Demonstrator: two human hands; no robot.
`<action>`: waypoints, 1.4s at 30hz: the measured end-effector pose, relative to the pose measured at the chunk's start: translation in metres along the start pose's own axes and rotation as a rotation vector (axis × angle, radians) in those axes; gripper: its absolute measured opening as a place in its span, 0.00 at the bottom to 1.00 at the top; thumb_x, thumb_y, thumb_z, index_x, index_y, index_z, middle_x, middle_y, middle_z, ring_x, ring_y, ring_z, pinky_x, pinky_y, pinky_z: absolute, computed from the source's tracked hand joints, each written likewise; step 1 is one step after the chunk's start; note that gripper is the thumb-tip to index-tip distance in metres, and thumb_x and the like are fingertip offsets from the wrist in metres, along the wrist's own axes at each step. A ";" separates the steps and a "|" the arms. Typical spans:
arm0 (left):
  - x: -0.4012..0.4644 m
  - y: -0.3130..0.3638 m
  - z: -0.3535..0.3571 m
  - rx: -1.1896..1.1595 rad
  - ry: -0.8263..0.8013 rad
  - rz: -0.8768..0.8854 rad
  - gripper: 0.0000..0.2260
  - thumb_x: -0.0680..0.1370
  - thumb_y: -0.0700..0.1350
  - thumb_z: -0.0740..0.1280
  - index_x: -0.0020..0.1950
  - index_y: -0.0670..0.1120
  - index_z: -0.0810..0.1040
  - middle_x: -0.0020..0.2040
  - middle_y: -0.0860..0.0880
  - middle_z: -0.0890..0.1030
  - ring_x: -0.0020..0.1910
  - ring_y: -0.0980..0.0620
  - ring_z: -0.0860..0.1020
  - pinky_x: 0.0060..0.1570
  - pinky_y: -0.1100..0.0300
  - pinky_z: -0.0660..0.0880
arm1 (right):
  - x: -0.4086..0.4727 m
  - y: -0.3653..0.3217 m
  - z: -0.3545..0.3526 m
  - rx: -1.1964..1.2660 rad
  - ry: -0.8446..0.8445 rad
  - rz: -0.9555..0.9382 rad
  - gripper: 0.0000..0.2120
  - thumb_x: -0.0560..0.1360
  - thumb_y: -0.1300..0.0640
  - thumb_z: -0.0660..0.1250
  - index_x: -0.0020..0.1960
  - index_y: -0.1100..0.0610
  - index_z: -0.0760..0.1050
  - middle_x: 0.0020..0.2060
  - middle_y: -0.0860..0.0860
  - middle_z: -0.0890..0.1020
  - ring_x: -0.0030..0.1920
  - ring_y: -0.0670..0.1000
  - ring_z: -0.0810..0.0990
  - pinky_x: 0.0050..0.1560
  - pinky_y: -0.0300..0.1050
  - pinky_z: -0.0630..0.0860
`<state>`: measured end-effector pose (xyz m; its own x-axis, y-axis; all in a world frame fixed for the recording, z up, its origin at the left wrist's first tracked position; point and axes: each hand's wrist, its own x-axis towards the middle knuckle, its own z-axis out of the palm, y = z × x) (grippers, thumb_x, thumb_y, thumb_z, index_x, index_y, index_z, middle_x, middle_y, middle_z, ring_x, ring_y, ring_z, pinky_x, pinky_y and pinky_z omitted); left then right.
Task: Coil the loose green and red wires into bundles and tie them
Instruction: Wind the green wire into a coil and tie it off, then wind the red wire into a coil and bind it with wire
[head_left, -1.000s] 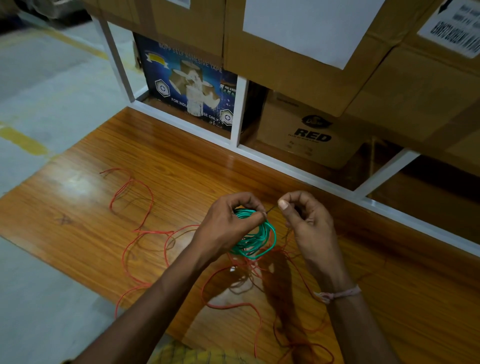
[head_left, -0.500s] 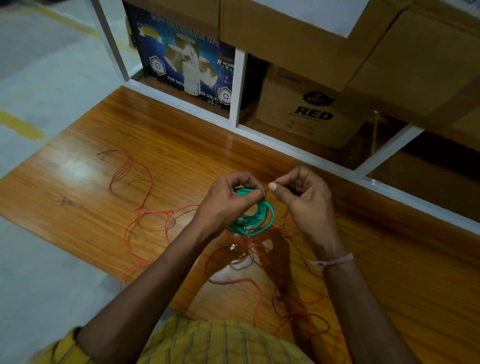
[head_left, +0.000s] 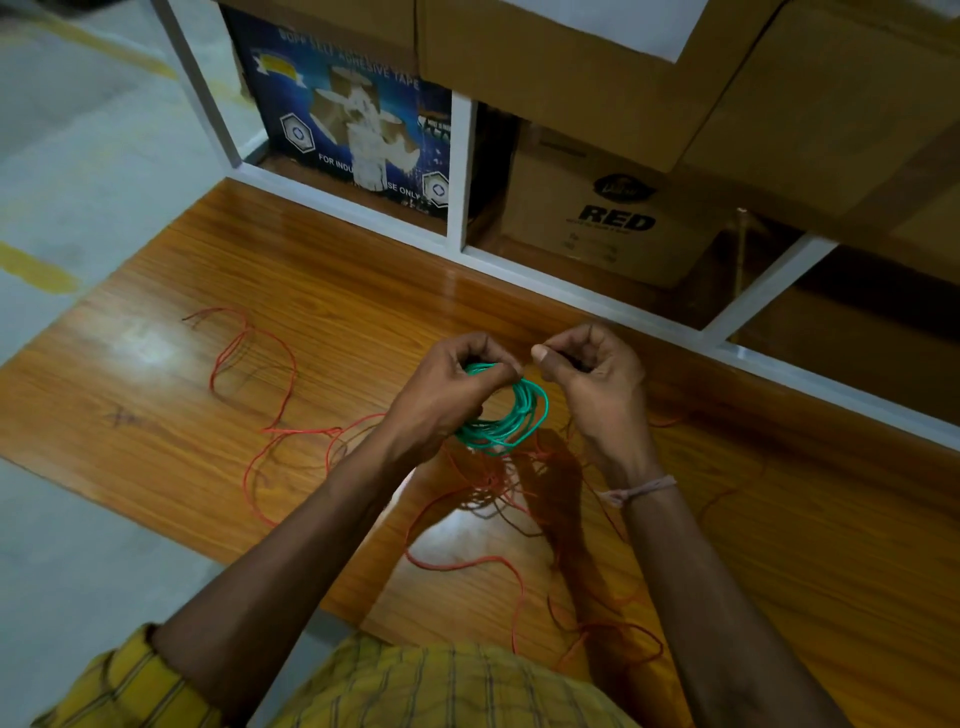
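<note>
- Wooden tabletop (head_left: 779, 545) — bare wood on the far left corner and across the right side; a hand could pass flat there.
- Loose red wire (head_left: 270, 431) sprawls over the left and middle, looping toward the near edge; snag risk low over the surface.
- Both hands, left hand (head_left: 447, 400) and right hand (head_left: 597, 384), sit at mid-table with the green coil (head_left: 504, 421) between them, blocking the centre.
- Far side closed by a white shelf frame (head_left: 460, 166) — upright post just beyond the hands, cardboard boxes (head_left: 597, 218) filling the bays.
- Left of the table: open grey floor (head_left: 78, 156).
</note>
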<state>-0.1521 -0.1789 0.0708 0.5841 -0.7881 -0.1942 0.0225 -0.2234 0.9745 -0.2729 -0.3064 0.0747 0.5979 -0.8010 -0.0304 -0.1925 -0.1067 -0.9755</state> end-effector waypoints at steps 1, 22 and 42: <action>0.002 -0.002 0.000 -0.031 -0.009 -0.006 0.03 0.82 0.42 0.72 0.49 0.45 0.84 0.42 0.49 0.83 0.30 0.61 0.73 0.33 0.63 0.69 | 0.003 0.002 -0.003 0.025 -0.011 0.036 0.06 0.77 0.62 0.76 0.50 0.57 0.80 0.46 0.58 0.86 0.47 0.52 0.85 0.48 0.48 0.83; 0.114 -0.005 0.017 0.027 -0.042 -0.047 0.10 0.83 0.42 0.70 0.64 0.42 0.78 0.59 0.45 0.83 0.55 0.47 0.86 0.54 0.51 0.86 | 0.097 0.031 -0.032 0.035 0.143 0.324 0.11 0.76 0.63 0.77 0.54 0.58 0.77 0.51 0.56 0.85 0.46 0.50 0.86 0.36 0.39 0.82; 0.015 -0.041 -0.051 0.182 -0.010 -0.002 0.10 0.84 0.38 0.69 0.65 0.40 0.81 0.62 0.42 0.85 0.63 0.46 0.83 0.65 0.48 0.79 | 0.027 0.026 0.042 -0.077 -0.217 0.130 0.13 0.80 0.65 0.71 0.60 0.52 0.83 0.56 0.46 0.87 0.60 0.45 0.85 0.62 0.43 0.80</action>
<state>-0.1029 -0.1516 0.0336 0.5757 -0.7934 -0.1977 -0.1243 -0.3239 0.9379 -0.2290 -0.3060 0.0394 0.7159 -0.6664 -0.2086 -0.3325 -0.0626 -0.9410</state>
